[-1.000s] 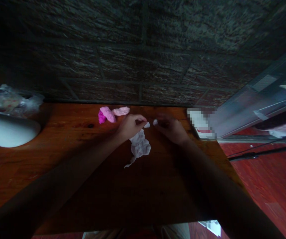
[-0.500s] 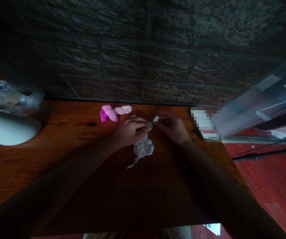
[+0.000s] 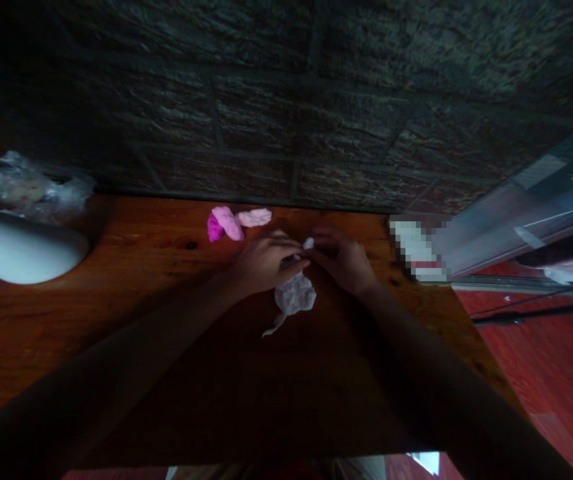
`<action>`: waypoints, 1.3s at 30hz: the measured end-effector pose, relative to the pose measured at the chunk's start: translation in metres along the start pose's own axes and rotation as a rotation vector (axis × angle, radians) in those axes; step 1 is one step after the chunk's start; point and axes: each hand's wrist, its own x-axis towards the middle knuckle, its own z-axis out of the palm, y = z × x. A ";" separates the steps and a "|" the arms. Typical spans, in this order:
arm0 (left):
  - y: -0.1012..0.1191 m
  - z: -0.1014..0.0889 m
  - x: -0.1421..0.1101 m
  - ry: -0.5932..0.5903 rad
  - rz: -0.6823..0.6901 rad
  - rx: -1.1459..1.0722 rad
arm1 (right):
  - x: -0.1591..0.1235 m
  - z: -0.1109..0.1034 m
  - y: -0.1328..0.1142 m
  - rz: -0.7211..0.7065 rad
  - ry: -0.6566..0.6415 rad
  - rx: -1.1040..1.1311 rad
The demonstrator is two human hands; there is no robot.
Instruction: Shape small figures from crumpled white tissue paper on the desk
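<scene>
My left hand [image 3: 270,261] is closed in a pinch, its fingertips on a small white piece just above a thin, wrinkled white sheet [image 3: 296,295]. That sheet lies on the wooden table [image 3: 141,267] with a narrow tail toward me; whether it is joined to the piece in my fingers I cannot tell. My right hand [image 3: 344,261] pinches a small white lump [image 3: 308,244], its fingertips meeting those of my left hand. Behind my left hand lie soft-looking, wrinkled lumps: a light pink one [image 3: 228,223] against a magenta one [image 3: 214,228], and a paler pink one [image 3: 254,217].
A white rounded object [image 3: 31,250] stands at the left, with a crumpled clear plastic bag [image 3: 31,190] behind it. At the right edge lies a blurred-out white box [image 3: 419,250], beside a glass panel [image 3: 521,207]. A dark stone wall [image 3: 266,120] borders the table's back.
My hands have come together, and the white lump in my right fingers now meets my left fingertips. The whole view has shifted slightly.
</scene>
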 end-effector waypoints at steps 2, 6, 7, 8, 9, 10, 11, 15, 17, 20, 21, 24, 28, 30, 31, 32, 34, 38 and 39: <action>0.000 0.001 -0.001 0.013 -0.012 -0.004 | -0.001 0.001 0.000 0.014 0.005 -0.002; 0.000 0.001 -0.002 0.034 -0.025 0.000 | -0.001 0.002 0.000 0.017 0.008 0.013; 0.000 0.001 -0.002 0.035 -0.028 0.004 | -0.001 0.002 0.000 0.015 0.002 0.014; 0.001 0.001 -0.002 0.032 -0.031 0.009 | -0.001 0.002 0.000 0.014 -0.002 0.012; 0.001 0.000 -0.002 0.030 -0.033 0.012 | -0.002 0.001 0.000 0.017 -0.005 0.003; 0.001 0.000 -0.002 0.031 -0.032 0.017 | -0.002 0.001 0.000 0.021 -0.004 -0.006; 0.001 0.001 -0.002 0.032 -0.028 0.021 | -0.002 0.000 0.001 0.024 -0.005 -0.014; 0.000 0.002 -0.002 0.061 0.006 0.056 | -0.003 0.001 0.002 0.013 -0.006 -0.024; 0.000 0.002 -0.002 0.083 0.023 0.073 | -0.003 0.002 0.003 0.003 0.002 -0.020; 0.000 0.002 -0.002 0.094 0.038 0.087 | -0.003 0.003 0.003 -0.003 0.009 -0.029; 0.000 0.002 -0.002 0.093 0.040 0.090 | -0.003 0.003 0.003 -0.004 0.009 -0.035; 0.000 0.003 -0.002 0.093 0.037 0.096 | -0.003 0.002 0.002 -0.007 0.006 -0.058; -0.002 0.004 -0.002 0.094 0.036 0.090 | -0.003 0.001 0.002 -0.007 0.005 -0.089; -0.002 0.005 -0.003 0.087 0.025 0.086 | -0.003 0.001 0.003 -0.011 -0.004 -0.090; -0.002 0.005 -0.003 0.086 0.018 0.085 | -0.003 0.000 0.003 -0.014 -0.010 -0.089; -0.002 0.004 -0.003 0.086 0.014 0.086 | -0.004 0.000 0.004 -0.016 -0.017 -0.086; -0.002 0.004 -0.003 0.083 0.013 0.093 | -0.004 -0.002 0.007 -0.014 -0.033 -0.074; -0.002 0.005 -0.002 0.082 0.014 0.091 | -0.004 -0.008 0.014 0.012 -0.064 -0.036; -0.002 0.005 -0.002 0.084 0.008 0.083 | -0.004 -0.010 0.016 0.019 -0.075 -0.017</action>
